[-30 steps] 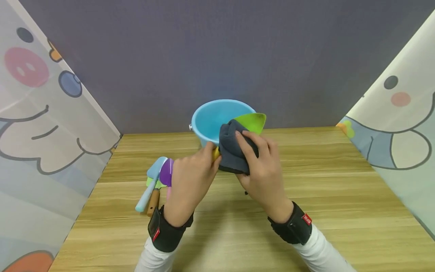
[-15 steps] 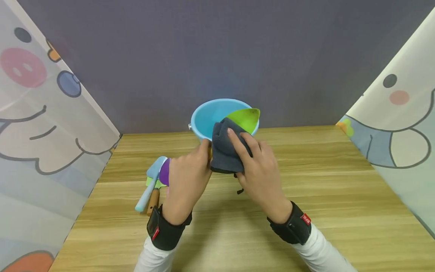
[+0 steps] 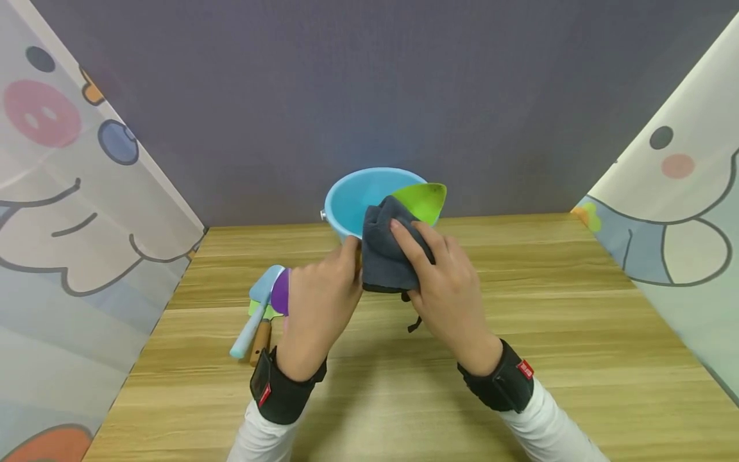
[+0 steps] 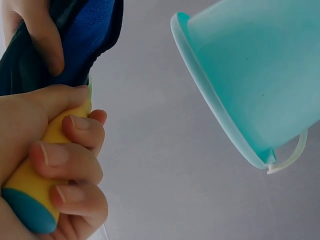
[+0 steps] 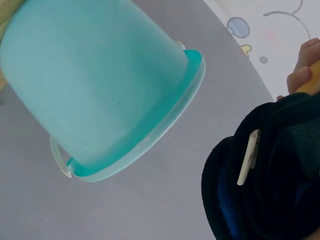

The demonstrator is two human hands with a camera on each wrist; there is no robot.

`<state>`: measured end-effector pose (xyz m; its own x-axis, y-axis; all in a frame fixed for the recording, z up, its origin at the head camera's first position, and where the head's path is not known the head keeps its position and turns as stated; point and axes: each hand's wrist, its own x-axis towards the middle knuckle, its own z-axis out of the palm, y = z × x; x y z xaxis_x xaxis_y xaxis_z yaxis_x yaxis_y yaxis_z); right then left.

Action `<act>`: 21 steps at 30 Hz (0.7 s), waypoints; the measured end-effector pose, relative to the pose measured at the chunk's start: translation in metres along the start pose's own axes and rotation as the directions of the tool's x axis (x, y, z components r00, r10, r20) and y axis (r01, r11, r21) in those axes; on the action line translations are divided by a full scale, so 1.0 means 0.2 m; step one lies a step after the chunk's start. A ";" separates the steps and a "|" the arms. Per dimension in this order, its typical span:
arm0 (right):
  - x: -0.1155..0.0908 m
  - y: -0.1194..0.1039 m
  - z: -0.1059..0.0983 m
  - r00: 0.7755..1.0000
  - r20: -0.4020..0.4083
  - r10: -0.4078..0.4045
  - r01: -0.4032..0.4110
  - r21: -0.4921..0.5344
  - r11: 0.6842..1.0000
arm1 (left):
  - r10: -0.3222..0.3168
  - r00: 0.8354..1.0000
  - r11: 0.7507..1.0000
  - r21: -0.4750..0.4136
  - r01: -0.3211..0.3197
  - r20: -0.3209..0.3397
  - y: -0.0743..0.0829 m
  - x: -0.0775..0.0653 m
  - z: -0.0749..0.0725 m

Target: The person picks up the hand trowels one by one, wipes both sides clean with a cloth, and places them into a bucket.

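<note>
1. Presently, we see the left hand (image 3: 321, 295) gripping a yellow, teal-capped handle (image 4: 53, 133).
2. Its lime-green blade (image 3: 424, 199) points far and right.
3. Nearer that blade, we find the right hand (image 3: 450, 282) clasping folded dark-grey cloth (image 3: 388, 250) between.

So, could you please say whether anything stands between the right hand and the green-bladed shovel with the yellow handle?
Yes, a folded dark blue-grey cloth covers part of the shovel beneath the right hand. The left hand holds the handle directly, with nothing visible between.

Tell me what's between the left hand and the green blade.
In the head view, the dark cloth lies between the left hand and the green blade.
</note>
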<state>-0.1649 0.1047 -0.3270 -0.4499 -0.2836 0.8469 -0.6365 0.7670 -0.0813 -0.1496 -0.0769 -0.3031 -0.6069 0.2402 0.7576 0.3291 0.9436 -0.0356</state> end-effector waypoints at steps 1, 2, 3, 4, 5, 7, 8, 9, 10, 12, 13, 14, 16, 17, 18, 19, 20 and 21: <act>0.00 0.00 0.00 1.000 -0.003 0.002 -0.002 -0.003 1.000 | 0.004 1.000 1.000 0.000 -0.004 -0.003 0.00 0.00 0.00; 0.00 0.00 0.00 1.000 -0.006 0.004 -0.004 -0.006 1.000 | 0.007 1.000 1.000 0.000 -0.007 -0.005 0.00 0.00 0.00; 0.00 0.00 0.00 1.000 -0.008 0.006 -0.006 -0.007 1.000 | 0.010 1.000 1.000 0.001 -0.010 -0.007 0.00 0.00 0.00; 0.00 0.00 0.00 1.000 -0.008 0.009 -0.009 -0.005 1.000 | 0.012 1.000 1.000 0.001 -0.012 -0.007 0.00 0.00 0.00; -0.01 0.00 0.00 1.000 -0.009 0.012 -0.012 -0.004 1.000 | 0.014 1.000 1.000 0.001 -0.014 -0.008 0.00 0.00 0.00; -0.01 0.00 0.00 1.000 -0.008 0.019 -0.019 0.001 1.000 | 0.018 1.000 1.000 0.002 -0.018 -0.007 0.01 0.00 0.00; -0.01 0.00 0.00 1.000 -0.008 0.023 -0.023 0.004 1.000 | 0.019 1.000 1.000 0.003 -0.019 -0.005 0.01 0.00 0.00; -0.01 0.00 0.00 1.000 -0.008 0.027 -0.026 0.008 1.000 | 0.021 1.000 1.000 0.004 -0.021 -0.002 0.01 0.00 0.00; -0.01 0.01 0.00 0.999 -0.013 0.032 -0.031 0.013 0.999 | 0.024 1.000 1.000 0.007 -0.024 0.000 0.01 0.00 0.00; -0.01 0.01 0.00 0.999 -0.016 0.041 -0.040 0.016 0.999 | 0.030 1.000 0.999 0.015 -0.030 0.004 0.01 0.00 -0.01; -0.01 0.01 0.00 0.999 -0.022 0.046 -0.046 0.019 0.999 | 0.034 0.999 0.999 0.018 -0.034 0.007 0.01 0.00 -0.01; -0.01 0.01 0.00 0.998 -0.023 0.051 -0.051 0.022 0.998 | 0.037 0.999 0.999 0.020 -0.037 0.009 0.01 0.00 -0.01; -0.01 0.01 0.00 0.998 -0.024 0.062 -0.062 0.028 0.998 | 0.043 0.999 0.999 0.020 -0.043 0.015 0.01 0.00 -0.01; -0.01 0.01 0.00 0.998 -0.019 0.067 -0.066 0.028 0.997 | 0.045 0.999 0.999 0.017 -0.045 0.017 0.01 0.00 -0.01; -0.01 0.01 0.00 0.997 -0.018 0.072 -0.072 0.031 0.997 | 0.047 0.999 0.999 0.016 -0.047 0.019 0.01 0.00 -0.01; -0.01 0.01 0.00 0.997 -0.017 0.076 -0.076 0.033 0.997 | 0.049 0.999 0.999 0.014 -0.049 0.021 0.00 0.00 -0.01; -0.01 0.01 -0.01 0.997 -0.016 0.081 -0.080 0.036 0.996 | 0.050 0.998 0.999 0.011 -0.050 0.024 0.00 0.00 -0.01; -0.01 0.01 -0.01 0.996 -0.015 0.085 -0.084 0.037 0.996 | 0.050 0.998 0.999 0.009 -0.050 0.026 0.00 0.00 -0.01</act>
<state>-0.1643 0.1072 -0.3276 -0.4925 -0.2090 0.8448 -0.6190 0.7665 -0.1713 -0.1480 -0.0766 -0.3019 -0.6080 0.2929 0.7379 0.3528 0.9323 -0.0794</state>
